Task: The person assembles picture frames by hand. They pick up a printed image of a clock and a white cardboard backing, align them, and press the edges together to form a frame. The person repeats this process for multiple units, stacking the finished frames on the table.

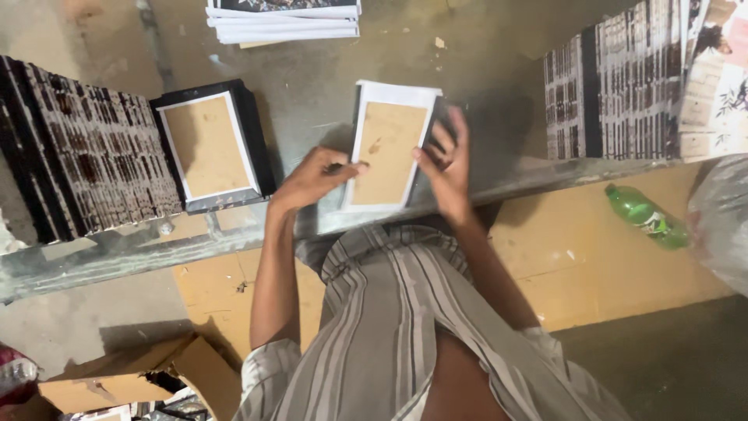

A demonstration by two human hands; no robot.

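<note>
A small picture frame (pixel 387 144) lies back side up on the grey metal table (pixel 312 86), showing a brown backing board with a white border. My left hand (pixel 312 178) grips its left edge, thumb and fingers pinched at the border. My right hand (pixel 446 160) holds its right edge with fingers spread over the dark rim. A second frame (pixel 209 144), also back up with a black rim, rests to the left on the table, apart from both hands.
Rows of stacked dark frames stand at the left (pixel 78 156) and at the right (pixel 615 86). A pile of white sheets (pixel 284 19) lies at the far edge. A green plastic bottle (pixel 645 215) and a torn cardboard box (pixel 140 374) lie on the floor.
</note>
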